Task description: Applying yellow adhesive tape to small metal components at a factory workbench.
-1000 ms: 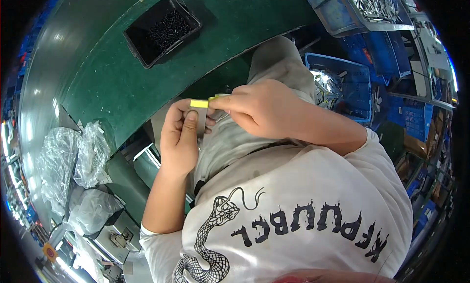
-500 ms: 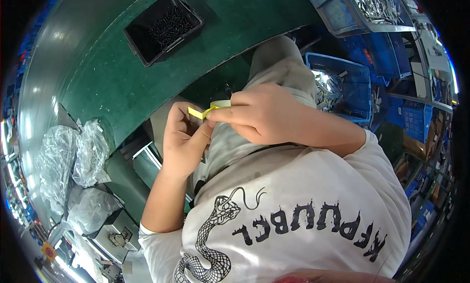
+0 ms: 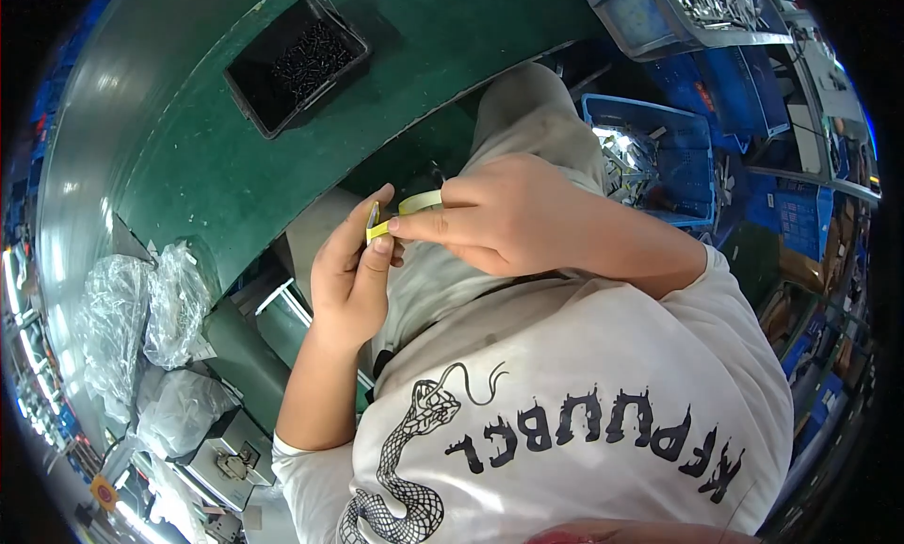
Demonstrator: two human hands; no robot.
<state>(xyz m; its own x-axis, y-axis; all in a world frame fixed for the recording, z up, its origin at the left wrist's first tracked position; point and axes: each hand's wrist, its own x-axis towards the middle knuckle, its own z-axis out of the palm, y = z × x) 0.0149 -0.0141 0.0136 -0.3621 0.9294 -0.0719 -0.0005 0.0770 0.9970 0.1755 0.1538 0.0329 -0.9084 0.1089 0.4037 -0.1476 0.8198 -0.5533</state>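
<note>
Both my hands are together above my lap, working on a narrow yellow strip (image 3: 379,230) with a pale inner side. My left hand (image 3: 350,285) is closed on its bent end, between thumb and fingers. My right hand (image 3: 504,216) pinches the same strip, the index fingertip pressed on it close to my left thumb. From there the pale part (image 3: 420,202) curves back toward my right knuckles, and the rest is hidden behind the hand. What the strip is made of I cannot tell.
A black bin (image 3: 297,64) of small dark parts stands on the green table (image 3: 217,167). Clear plastic bags (image 3: 174,304) lie at the left. To the right are a blue crate (image 3: 683,167) with metal pieces and, higher up, a grey-blue bin (image 3: 640,21) of long metal parts.
The strip's free end, earlier sticking out flat to the left, is now bent up between my left fingers. My left index finger has straightened upward; my right hand has barely shifted.
</note>
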